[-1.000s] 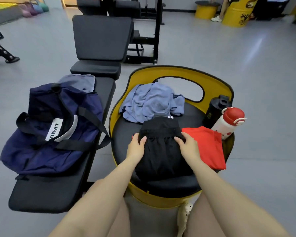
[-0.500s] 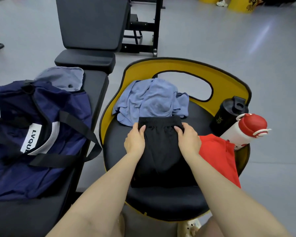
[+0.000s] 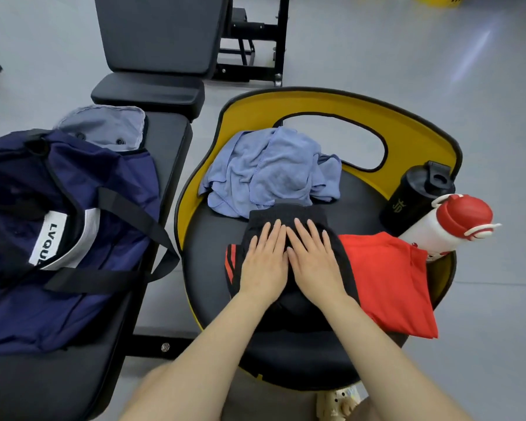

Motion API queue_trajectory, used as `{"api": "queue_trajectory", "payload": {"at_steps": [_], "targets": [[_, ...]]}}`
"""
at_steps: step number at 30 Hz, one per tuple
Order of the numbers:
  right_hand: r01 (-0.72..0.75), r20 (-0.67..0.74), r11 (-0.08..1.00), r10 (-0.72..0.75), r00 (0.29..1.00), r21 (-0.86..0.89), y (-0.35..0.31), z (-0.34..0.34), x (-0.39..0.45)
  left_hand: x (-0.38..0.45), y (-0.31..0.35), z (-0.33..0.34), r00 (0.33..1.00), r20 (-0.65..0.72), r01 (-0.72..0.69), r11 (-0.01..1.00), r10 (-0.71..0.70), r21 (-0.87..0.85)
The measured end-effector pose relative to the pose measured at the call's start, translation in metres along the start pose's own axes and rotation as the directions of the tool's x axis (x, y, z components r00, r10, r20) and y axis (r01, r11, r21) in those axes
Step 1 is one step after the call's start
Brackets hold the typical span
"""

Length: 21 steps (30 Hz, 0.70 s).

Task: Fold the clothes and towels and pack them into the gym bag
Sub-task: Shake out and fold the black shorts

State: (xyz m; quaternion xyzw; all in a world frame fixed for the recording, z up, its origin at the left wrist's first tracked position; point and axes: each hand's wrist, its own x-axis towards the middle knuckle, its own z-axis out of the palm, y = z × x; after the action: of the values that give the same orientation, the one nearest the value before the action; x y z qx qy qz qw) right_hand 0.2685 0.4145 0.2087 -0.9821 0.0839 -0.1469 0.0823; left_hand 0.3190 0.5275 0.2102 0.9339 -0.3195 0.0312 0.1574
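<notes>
Left hand [image 3: 263,262] and right hand [image 3: 315,261] flat, fingers straight, side by side, pressing on folded black shorts [image 3: 292,217] at centre of black stool seat [image 3: 207,253]. Crumpled blue towel [image 3: 271,168] at 12 o'clock, touching shorts. Folded red shirt [image 3: 386,278] at 3 o'clock. Navy gym bag [image 3: 73,226] at 9 o'clock on bench [image 3: 167,141]. Two bottles [image 3: 416,192] at 2 o'clock.

Both hands, left [image 3: 263,262] and right [image 3: 315,259], lie flat side by side on shorts [image 3: 286,217] on a chair [image 3: 316,107]; towel [image 3: 271,171] behind, shirt [image 3: 386,278] right, two bottles [image 3: 416,192] beyond; bag [image 3: 58,214] on bench [image 3: 164,141] left
</notes>
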Motion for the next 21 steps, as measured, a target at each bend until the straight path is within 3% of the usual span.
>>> {"api": "queue_trajectory", "payload": {"at_steps": [4, 14, 21], "targets": [[-0.021, 0.125, 0.996, 0.032, 0.992, -0.083, 0.014, 0.013, -0.014, -0.015, -0.014, 0.014, 0.995, 0.099, -0.032, 0.996, 0.024, 0.080], [-0.050, 0.202, 0.995, 0.066, 0.977, -0.081, 0.019, 0.028, -0.019, -0.030, -0.032, 0.028, 0.987, 0.153, -0.065, 0.987, 0.043, 0.144], [-0.061, 0.188, 0.997, 0.068, 0.980, -0.045, 0.010, 0.011, -0.020, -0.036, -0.017, 0.015, 0.996, 0.081, -0.034, 0.987, 0.021, 0.156]]}}
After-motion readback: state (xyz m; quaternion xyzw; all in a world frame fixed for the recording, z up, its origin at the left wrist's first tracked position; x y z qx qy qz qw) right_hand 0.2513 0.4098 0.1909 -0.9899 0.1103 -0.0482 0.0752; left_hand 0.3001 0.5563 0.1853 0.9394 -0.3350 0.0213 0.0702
